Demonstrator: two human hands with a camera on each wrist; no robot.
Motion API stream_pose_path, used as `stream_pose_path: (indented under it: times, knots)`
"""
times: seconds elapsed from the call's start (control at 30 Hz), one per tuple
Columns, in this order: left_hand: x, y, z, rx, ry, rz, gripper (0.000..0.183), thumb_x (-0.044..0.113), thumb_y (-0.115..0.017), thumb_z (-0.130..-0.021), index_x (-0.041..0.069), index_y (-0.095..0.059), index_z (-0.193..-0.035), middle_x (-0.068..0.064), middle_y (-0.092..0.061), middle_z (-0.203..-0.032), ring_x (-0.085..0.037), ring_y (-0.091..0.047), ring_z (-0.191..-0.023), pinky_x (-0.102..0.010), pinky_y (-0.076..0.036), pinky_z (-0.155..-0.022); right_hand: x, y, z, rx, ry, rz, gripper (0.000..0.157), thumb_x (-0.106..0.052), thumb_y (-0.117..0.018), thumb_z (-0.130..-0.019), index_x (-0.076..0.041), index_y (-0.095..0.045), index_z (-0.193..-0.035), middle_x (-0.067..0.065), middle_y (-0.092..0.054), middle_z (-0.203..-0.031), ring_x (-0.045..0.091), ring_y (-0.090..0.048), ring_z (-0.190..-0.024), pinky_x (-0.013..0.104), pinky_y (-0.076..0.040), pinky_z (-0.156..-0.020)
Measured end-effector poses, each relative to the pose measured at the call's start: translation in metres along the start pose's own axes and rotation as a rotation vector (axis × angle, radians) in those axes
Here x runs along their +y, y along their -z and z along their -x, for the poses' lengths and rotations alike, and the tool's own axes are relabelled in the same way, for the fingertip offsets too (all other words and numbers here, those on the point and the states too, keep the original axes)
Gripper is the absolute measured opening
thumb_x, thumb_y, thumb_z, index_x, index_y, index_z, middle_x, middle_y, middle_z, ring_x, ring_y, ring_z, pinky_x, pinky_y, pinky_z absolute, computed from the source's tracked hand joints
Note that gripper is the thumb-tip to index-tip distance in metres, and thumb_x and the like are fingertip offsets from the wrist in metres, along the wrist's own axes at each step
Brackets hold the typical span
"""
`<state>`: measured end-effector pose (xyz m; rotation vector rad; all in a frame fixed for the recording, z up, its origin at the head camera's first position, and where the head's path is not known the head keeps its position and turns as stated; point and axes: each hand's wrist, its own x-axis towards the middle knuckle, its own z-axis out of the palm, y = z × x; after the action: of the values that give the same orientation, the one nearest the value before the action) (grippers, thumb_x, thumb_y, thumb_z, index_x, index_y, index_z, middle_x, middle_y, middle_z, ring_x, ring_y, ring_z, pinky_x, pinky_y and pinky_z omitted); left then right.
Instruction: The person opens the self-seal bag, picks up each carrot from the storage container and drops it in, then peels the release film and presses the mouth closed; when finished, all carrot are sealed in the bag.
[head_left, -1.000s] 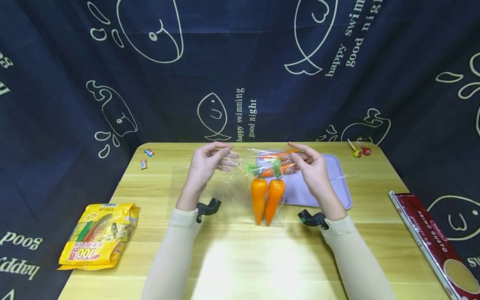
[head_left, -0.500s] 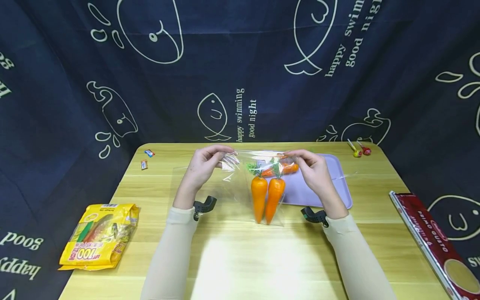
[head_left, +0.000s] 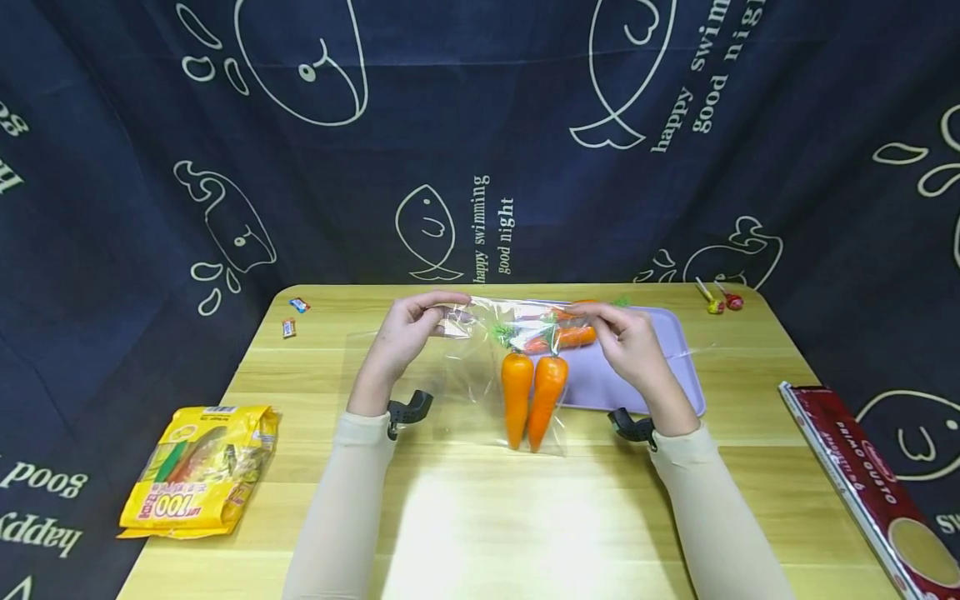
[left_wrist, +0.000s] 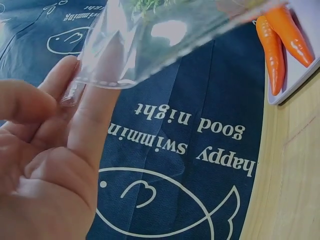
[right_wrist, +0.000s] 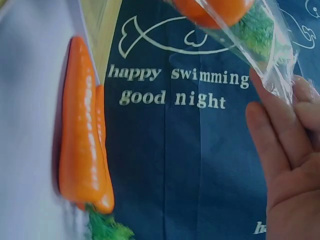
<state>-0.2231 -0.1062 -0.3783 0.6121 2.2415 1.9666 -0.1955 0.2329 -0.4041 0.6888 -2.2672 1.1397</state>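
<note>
Two orange carrots point(head_left: 516, 402) with green tops sit side by side inside a clear plastic bag point(head_left: 472, 375), hanging tips down in the head view. At the bag's upper left corner, my left hand point(head_left: 405, 332) pinches the film between thumb and fingers. My right hand point(head_left: 630, 342) grips the opposite upper corner. One finger of the left hand point(left_wrist: 55, 145) shows through the film in the left wrist view. Crinkled film lies against the fingers of the right hand point(right_wrist: 290, 145) in the right wrist view. More carrots point(right_wrist: 82, 130) lie on the lilac tray point(head_left: 667, 350) behind the bag.
A yellow snack bag point(head_left: 198, 473) lies at the left, with small wrapped candies point(head_left: 289, 328) farther back. Two lollipops point(head_left: 715, 307) rest at the back right corner. A long red spaghetti pack point(head_left: 870, 483) lies along the right edge. Printed dark cloth point(head_left: 337, 200) hangs behind the table.
The fingers of both hands have drawn together on the bag's upper edge, which is pulled straighter. My right hand sits slightly lower. The bag and its carrots have barely shifted.
</note>
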Motion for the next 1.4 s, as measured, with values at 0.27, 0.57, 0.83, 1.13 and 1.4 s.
stream_pose_path:
  times: [0.27, 0.57, 0.83, 1.13, 1.4]
  knots:
    - [-0.002, -0.004, -0.004, 0.109, 0.003, -0.011, 0.022, 0.024, -0.069, -0.095, 0.014, -0.075, -0.113, -0.002, -0.072, -0.121, -0.021, -0.072, -0.096, -0.038, -0.059, -0.09, -0.005, 0.006, 0.003, -0.1, 0.009, -0.094, 0.029, -0.003, -0.062, -0.096, -0.016, -0.073, -0.121, 0.002, -0.075, -0.115, 0.008, -0.064, -0.073, 0.012, -0.047, -0.065]
    - [-0.014, -0.004, -0.005, 0.007, -0.112, 0.057, 0.018, 0.013, -0.067, -0.096, 0.004, -0.074, -0.109, -0.007, -0.067, -0.129, -0.023, -0.065, -0.115, -0.038, -0.058, -0.092, -0.008, -0.002, 0.0, 0.016, -0.023, -0.14, 0.023, 0.009, -0.067, -0.089, -0.003, -0.076, -0.107, 0.016, -0.076, -0.102, 0.0, -0.071, -0.089, 0.008, -0.052, -0.067]
    - [-0.024, -0.024, -0.008, -0.163, -0.083, 0.097, 0.027, 0.015, -0.061, -0.1, 0.012, -0.07, -0.125, -0.004, -0.064, -0.137, -0.03, -0.058, -0.127, -0.04, -0.05, -0.106, -0.011, 0.001, 0.0, 0.092, -0.111, -0.28, 0.018, 0.006, -0.062, -0.094, 0.001, -0.074, -0.107, 0.011, -0.076, -0.102, 0.005, -0.058, -0.067, 0.018, -0.041, -0.051]
    - [-0.016, -0.045, -0.01, -0.025, -0.09, 0.215, 0.027, 0.011, -0.057, -0.101, 0.007, -0.068, -0.126, -0.009, -0.065, -0.132, -0.031, -0.066, -0.104, -0.049, -0.059, -0.089, -0.01, -0.024, 0.004, 0.052, -0.149, -0.627, 0.027, -0.005, -0.052, -0.103, 0.009, -0.062, -0.124, 0.012, -0.06, -0.135, 0.022, -0.062, -0.117, 0.032, -0.056, -0.096]
    - [-0.011, -0.064, -0.011, 0.193, -0.145, 0.218, 0.02, 0.012, -0.066, -0.096, 0.006, -0.073, -0.114, -0.008, -0.07, -0.119, -0.025, -0.072, -0.096, -0.045, -0.063, -0.073, -0.031, -0.053, 0.001, 0.149, -0.266, -0.537, 0.031, -0.011, -0.063, -0.098, -0.005, -0.065, -0.129, 0.004, -0.065, -0.126, 0.011, -0.063, -0.092, 0.018, -0.055, -0.075]
